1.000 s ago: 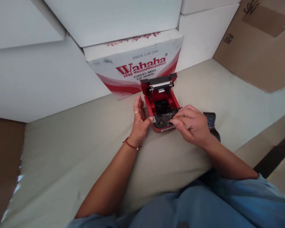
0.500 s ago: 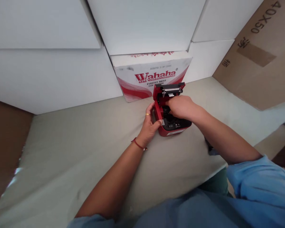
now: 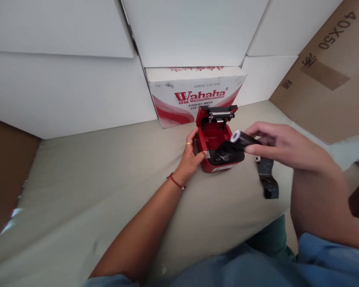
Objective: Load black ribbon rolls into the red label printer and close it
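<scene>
A small red label printer stands on the cloth-covered table with its lid tilted up at the back; a silver bar and black roller show under the lid. My left hand grips the printer's left side, thumb on the front corner. Just above the printer's right side, my right hand holds a black label roll by its far end, its white core facing left. A loose black strip hangs from the roll over the printer's front edge. The printer's red inner compartment shows no roll.
Another black strip with a small white core lies unrolled on the table at the right. A Wahaha water carton stands right behind the printer, with white boxes stacked around it. A brown carton stands at the right.
My right hand went from the printer's front into its compartment, then lifted the black roll out to the right. My left hand kept its hold on the printer. The view shifted.
</scene>
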Tool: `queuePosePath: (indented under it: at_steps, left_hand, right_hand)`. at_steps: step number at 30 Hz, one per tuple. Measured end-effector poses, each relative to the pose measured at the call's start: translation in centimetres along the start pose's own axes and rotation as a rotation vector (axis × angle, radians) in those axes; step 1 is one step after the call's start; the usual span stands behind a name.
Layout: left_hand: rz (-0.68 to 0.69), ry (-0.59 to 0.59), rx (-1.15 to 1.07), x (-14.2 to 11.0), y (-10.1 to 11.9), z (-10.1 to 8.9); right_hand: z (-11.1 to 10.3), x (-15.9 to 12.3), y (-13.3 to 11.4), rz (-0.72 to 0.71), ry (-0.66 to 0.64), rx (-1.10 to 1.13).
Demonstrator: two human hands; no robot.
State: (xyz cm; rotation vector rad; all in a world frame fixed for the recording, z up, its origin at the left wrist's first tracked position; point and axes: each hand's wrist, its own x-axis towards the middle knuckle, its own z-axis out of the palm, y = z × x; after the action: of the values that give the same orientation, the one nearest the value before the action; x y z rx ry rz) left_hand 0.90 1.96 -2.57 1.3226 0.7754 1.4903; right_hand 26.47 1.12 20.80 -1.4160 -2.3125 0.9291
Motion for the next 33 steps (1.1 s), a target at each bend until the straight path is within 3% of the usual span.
queuePosePath:
  at_steps: [2,4,7,9,11,13,18,20,25,27,33]
  left_hand:
    - [-0.003,0.008,-0.009,0.0,-0.1,0.1]
    - [-0.007,0.016,-0.017,0.0,-0.2,0.1]
    - [-0.011,0.037,-0.018,0.0,-0.4,0.1]
    - [-0.005,0.038,-0.008,0.0,-0.6,-0.1]
    - [0.003,0.020,0.010,0.1,-0.7,-0.3]
    - [0.011,0.003,0.029,0.1,-0.8,-0.5]
    - [0.027,0.008,0.032,0.2,-1.0,-0.7]
    - [0.028,0.011,0.032,0.2,-1.0,-0.6]
    - [0.023,0.005,0.009,0.3,-0.9,-0.4]
    - [0.019,0.003,-0.001,0.3,-0.8,-0.4]
    - [0.040,0.003,0.006,0.4,-1.0,-0.3]
  right_hand:
    - [-1.1,-2.9,0.9,0.075,-0.048,0.175]
    - [-0.6,-4.8,2.3,0.158,-0.152,0.270]
    - [2.6,-5.4,4.6,0.225,-0.318,0.257]
    - [5.3,-5.1,5.6,0.224,-0.330,0.219]
    - [7.3,-5.0,6.1,0.203,-0.254,0.195]
    - [8.0,-5.3,6.7,0.184,-0.124,0.170]
    - [5.1,-7.1,10.9,0.306,0.451,-0.097]
    - [3.8,-7.6,13.3,0.345,0.560,-0.245]
    - [3.5,-7.4,17.1,0.297,0.315,-0.354]
    - [4.0,-6.6,17.8,0.308,0.282,-0.416]
    - [3.9,-4.7,16.7,0.377,0.222,-0.506]
